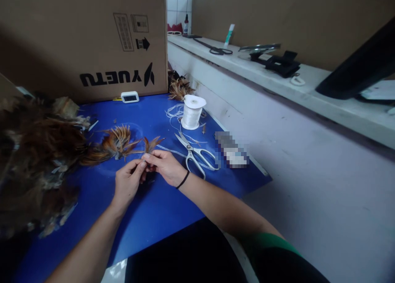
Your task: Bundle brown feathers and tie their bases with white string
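Observation:
A small bunch of brown feathers (pixel 151 144) sticks up from between my fingertips over the blue table. My right hand (pixel 166 165), with a black band at the wrist, pinches it near the base. Closed against those fingertips, my left hand (pixel 128 182) pinches the lower end, which the fingers mostly hide. Just beyond lies a larger fan of orange-brown feathers (pixel 119 141). Silver scissors (pixel 193 151) rest partly open right of my right hand. Behind them stands a spool of white ribbon (pixel 193 112), its loose loops (pixel 174 112) trailing over the table.
A big pile of brown feathers (pixel 40 159) covers the table's left side. A cardboard box (pixel 92 40) stands at the back, a small white device (pixel 129 97) before it. A blurred-out object (pixel 232 150) lies at the right edge. Black scissors (pixel 220 51) and a glue stick (pixel 229 34) sit on the ledge.

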The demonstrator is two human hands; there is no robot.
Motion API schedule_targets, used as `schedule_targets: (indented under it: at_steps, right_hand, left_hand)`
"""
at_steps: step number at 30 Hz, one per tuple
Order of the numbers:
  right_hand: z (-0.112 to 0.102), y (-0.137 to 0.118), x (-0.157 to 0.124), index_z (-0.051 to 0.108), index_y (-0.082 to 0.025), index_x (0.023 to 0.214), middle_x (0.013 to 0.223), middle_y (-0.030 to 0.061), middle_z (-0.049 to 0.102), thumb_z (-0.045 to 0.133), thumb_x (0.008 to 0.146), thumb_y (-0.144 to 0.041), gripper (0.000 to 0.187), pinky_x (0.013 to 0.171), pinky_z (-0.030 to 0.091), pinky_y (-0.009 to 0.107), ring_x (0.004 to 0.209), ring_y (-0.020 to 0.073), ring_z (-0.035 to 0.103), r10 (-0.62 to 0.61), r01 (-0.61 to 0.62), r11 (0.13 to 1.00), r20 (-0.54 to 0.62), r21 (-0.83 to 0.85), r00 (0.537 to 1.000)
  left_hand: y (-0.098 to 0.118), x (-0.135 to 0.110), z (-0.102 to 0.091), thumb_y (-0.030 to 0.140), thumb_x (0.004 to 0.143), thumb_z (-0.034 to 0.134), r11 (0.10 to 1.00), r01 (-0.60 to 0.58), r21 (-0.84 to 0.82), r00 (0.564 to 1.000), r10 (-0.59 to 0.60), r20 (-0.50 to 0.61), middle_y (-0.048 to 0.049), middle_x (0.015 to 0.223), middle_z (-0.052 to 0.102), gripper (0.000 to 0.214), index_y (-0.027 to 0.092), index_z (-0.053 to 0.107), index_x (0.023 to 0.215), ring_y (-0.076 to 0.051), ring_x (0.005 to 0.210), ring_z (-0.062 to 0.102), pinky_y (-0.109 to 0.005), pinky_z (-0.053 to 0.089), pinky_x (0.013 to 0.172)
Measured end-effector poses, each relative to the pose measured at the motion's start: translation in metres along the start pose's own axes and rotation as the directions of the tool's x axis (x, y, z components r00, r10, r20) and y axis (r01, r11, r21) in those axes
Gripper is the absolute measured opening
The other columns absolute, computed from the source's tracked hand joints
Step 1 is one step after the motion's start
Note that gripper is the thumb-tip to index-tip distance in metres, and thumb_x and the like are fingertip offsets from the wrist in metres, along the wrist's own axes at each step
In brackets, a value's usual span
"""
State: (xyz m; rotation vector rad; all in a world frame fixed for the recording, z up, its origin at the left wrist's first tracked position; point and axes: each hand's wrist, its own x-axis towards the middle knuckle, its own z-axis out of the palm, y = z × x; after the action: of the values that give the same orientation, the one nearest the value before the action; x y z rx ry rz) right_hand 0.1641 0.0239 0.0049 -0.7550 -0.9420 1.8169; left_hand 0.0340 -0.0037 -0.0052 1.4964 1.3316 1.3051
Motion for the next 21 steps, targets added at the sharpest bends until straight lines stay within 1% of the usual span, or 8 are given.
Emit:
schedule_targets:
  at_steps: [4, 6, 8, 11, 13, 15, 18, 21]
  right_hand:
    - [-0.0005, 0.0007, 0.0010, 0.057, -0.014, 0.065, 0.059, -0.0050, 0.053, 0.075, 0.062, -0.041, 0.032, 0.057, 0.037, 0.023, 0.055, 0.0066, 0.050, 0.007, -0.007, 1.000, 0.002, 0.004, 1.000]
    - [-0.0008, 0.0003, 0.0012, 0.057, -0.015, 0.065, 0.060, -0.0049, 0.054, 0.075, 0.062, -0.042, 0.033, 0.058, 0.039, 0.023, 0.055, 0.0064, 0.050, 0.002, -0.002, 1.000, 0.002, -0.009, 1.000]
    - [-0.0009, -0.0011, 0.0008, 0.056, -0.015, 0.064, 0.058, -0.0053, 0.053, 0.074, 0.062, -0.044, 0.034, 0.059, 0.040, 0.023, 0.054, 0.0064, 0.049, -0.020, 0.019, 0.999, -0.006, -0.042, 1.000]
    - [-0.0008, -0.0035, -0.0009, 0.052, -0.016, 0.061, 0.052, -0.0061, 0.051, 0.071, 0.064, -0.046, 0.035, 0.057, 0.042, 0.025, 0.049, 0.0072, 0.047, -0.056, 0.056, 0.991, 0.001, -0.118, 0.998]
    - [-0.0008, -0.0039, -0.0018, 0.052, -0.017, 0.061, 0.051, -0.0062, 0.050, 0.069, 0.067, -0.047, 0.035, 0.057, 0.042, 0.026, 0.049, 0.0081, 0.047, -0.088, 0.087, 0.977, 0.004, -0.194, 0.996]
    - [-0.0012, -0.0032, -0.0019, 0.054, -0.018, 0.059, 0.053, -0.0052, 0.050, 0.066, 0.070, -0.048, 0.034, 0.061, 0.043, 0.027, 0.053, 0.0091, 0.048, -0.173, 0.159, 0.937, -0.016, -0.311, 0.985]
    - [-0.0017, -0.0017, -0.0007, 0.056, -0.018, 0.054, 0.057, -0.0030, 0.051, 0.065, 0.072, -0.044, 0.033, 0.070, 0.041, 0.027, 0.064, 0.0107, 0.049, -0.322, 0.269, 0.833, -0.028, -0.484, 0.946]
    - [-0.0019, -0.0010, 0.0003, 0.059, -0.018, 0.055, 0.066, -0.0017, 0.054, 0.066, 0.071, -0.041, 0.029, 0.073, 0.040, 0.027, 0.069, 0.0113, 0.050, -0.377, 0.310, 0.793, -0.022, -0.525, 0.926]
  left_hand:
    - [-0.0035, 0.0006, -0.0002, 0.035, 0.079, 0.059, 0.999, 0.024, -0.043, 1.000, -0.023, 0.021, 0.0027, 0.047, 0.050, 0.022, 0.018, 0.062, 0.065, -0.009, 0.043, 0.043, -0.020, 0.034, 0.043]
    - [-0.0046, 0.0010, -0.0004, 0.035, 0.077, 0.061, 0.993, 0.063, -0.100, 0.997, -0.058, 0.051, 0.0023, 0.048, 0.050, 0.021, 0.017, 0.062, 0.066, -0.009, 0.043, 0.043, -0.020, 0.033, 0.043]
    - [-0.0043, 0.0013, -0.0005, 0.036, 0.075, 0.063, 0.969, 0.147, -0.198, 0.986, -0.128, 0.104, 0.0017, 0.051, 0.052, 0.020, 0.017, 0.063, 0.069, -0.009, 0.044, 0.044, -0.020, 0.033, 0.042]
    - [-0.0021, 0.0014, -0.0012, 0.040, 0.076, 0.062, 0.886, 0.310, -0.346, 0.944, -0.243, 0.223, -0.0007, 0.060, 0.056, 0.025, 0.015, 0.063, 0.074, -0.008, 0.046, 0.044, -0.019, 0.032, 0.040]
    - [-0.0010, 0.0015, -0.0020, 0.042, 0.078, 0.060, 0.841, 0.372, -0.393, 0.920, -0.278, 0.275, -0.0017, 0.062, 0.056, 0.028, 0.014, 0.062, 0.074, -0.007, 0.046, 0.044, -0.019, 0.031, 0.040]
    - [-0.0010, 0.0016, -0.0029, 0.041, 0.078, 0.060, 0.822, 0.390, -0.415, 0.913, -0.287, 0.290, -0.0012, 0.061, 0.054, 0.028, 0.013, 0.062, 0.073, -0.007, 0.047, 0.044, -0.019, 0.031, 0.041]
    - [-0.0019, 0.0022, -0.0039, 0.039, 0.076, 0.063, 0.804, 0.403, -0.438, 0.910, -0.303, 0.282, 0.0000, 0.059, 0.052, 0.027, 0.013, 0.061, 0.069, -0.006, 0.046, 0.043, -0.018, 0.031, 0.040]
    - [-0.0021, 0.0031, -0.0042, 0.038, 0.070, 0.070, 0.788, 0.412, -0.459, 0.910, -0.330, 0.251, 0.0007, 0.058, 0.053, 0.027, 0.013, 0.060, 0.065, -0.005, 0.045, 0.042, -0.017, 0.030, 0.039]
